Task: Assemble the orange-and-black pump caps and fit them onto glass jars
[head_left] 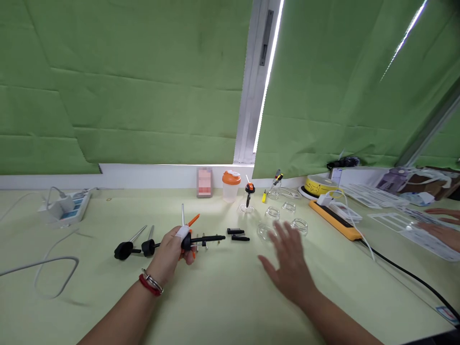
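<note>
My left hand [171, 250] is wrapped round a black part with a long black rod [206, 238], a metal pin and orange pieces. My right hand [289, 261] is spread, palm down, with nothing in it, just in front of several clear glass rings [273, 212]. Two black parts [240, 237] with springs lie between the hands. Left of my left hand are two black knobs with metal rods, one at the far end [123, 250] and one nearer [147, 247]. A small black and orange assembly [248, 191] stands upright on a clear round base.
At the back stand an orange-lidded cup [230, 186] and a pink box [204, 182]. An orange power strip [334, 220] with cables lies to the right, a white power strip [77, 211] to the left. Another person's hands [440, 232] rest on papers at the far right.
</note>
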The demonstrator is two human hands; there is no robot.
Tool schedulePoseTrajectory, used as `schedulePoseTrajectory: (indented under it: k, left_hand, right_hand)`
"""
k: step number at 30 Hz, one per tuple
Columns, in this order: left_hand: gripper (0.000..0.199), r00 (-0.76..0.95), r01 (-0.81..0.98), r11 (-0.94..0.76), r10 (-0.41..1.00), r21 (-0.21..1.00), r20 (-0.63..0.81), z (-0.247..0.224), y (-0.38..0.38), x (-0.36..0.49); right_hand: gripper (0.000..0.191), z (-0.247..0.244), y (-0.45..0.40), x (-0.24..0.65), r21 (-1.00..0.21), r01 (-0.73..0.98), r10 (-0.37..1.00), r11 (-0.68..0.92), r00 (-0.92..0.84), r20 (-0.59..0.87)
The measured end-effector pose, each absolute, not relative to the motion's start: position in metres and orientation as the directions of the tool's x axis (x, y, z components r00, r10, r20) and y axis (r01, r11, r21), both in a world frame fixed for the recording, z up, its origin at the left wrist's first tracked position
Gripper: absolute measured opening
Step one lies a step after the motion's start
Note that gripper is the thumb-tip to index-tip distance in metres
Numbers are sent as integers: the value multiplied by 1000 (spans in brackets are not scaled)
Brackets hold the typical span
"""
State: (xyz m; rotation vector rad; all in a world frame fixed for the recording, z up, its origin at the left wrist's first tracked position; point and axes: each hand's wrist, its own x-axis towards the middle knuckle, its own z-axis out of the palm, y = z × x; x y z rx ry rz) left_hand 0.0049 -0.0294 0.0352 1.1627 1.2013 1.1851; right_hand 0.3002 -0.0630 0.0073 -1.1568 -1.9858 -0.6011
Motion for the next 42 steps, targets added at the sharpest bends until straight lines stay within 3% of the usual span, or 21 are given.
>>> schedulePoseTrajectory:
  k: [2, 4, 8, 11, 13, 15, 17, 19, 21, 23, 26, 28, 36, 42]
  left_hand:
    - [34, 74, -10, 37, 997, 999, -36, 39, -35, 10]
    - [34, 118, -5, 39, 992, 999, -38, 41, -40, 14]
    - [36, 159, -43, 27, 987, 999, -20, 39, -42, 16]
    - [35, 75, -39, -78, 994, 996, 80, 37, -40, 10]
    - [31, -36, 53, -209, 977, 976, 211, 38, -40, 5]
    - [30, -75, 204, -324, 936, 924, 345, 41, -42, 1]
    - [36, 21, 320, -392, 913, 862, 407, 44, -46, 2]
    - [38, 189, 375, -419, 908, 827, 374, 46, -49, 7]
    - [29, 300, 396, -396, 908, 828, 291, 44, -50, 13]
    - [17, 293, 406, -283, 941, 869, 169, 40, -48, 19]
    - [23, 206, 432, -22, 976, 902, -75, 32, -42, 21]
    - [28, 175, 475, 51, 973, 878, -151, 29, -39, 18]
    - [31, 250, 615, -95, 965, 783, -79, 18, -29, 8]
    - [35, 240, 666, -109, 968, 738, -73, 11, -24, 12]
  right_hand:
    - [54, 10, -61, 266, 164, 786, 486, 596, -515, 706]
    - [46, 10, -53, 236, 220, 715, 449, 664, -616, 648]
    - [35, 14, -36, 200, 129, 667, 472, 734, -638, 609]
    - [25, 36, -34, 200, -119, 707, 643, 697, -543, 541]
    - [20, 54, -36, 210, -416, 650, 771, 636, -515, 375]
    - [26, 67, -36, 222, -692, 519, 824, 502, -531, 199]
    - [31, 71, -33, 232, -853, 406, 830, 328, -555, 55]
    - [35, 66, -27, 237, -922, 330, 800, 203, -599, -38]
    - [36, 54, -21, 236, -935, 323, 775, 148, -625, -93]
    - [32, 40, -14, 232, -914, 377, 821, 151, -563, -97]
    - [21, 19, -6, 221, -872, 454, 921, 183, -389, -9]
    - [18, 5, -3, 215, -871, 458, 933, 178, -360, 1]
    - [17, -24, -2, 201, -939, 328, 958, 109, -286, 11]
    - [24, -19, -1, 190, -913, 384, 964, 139, -264, 36]
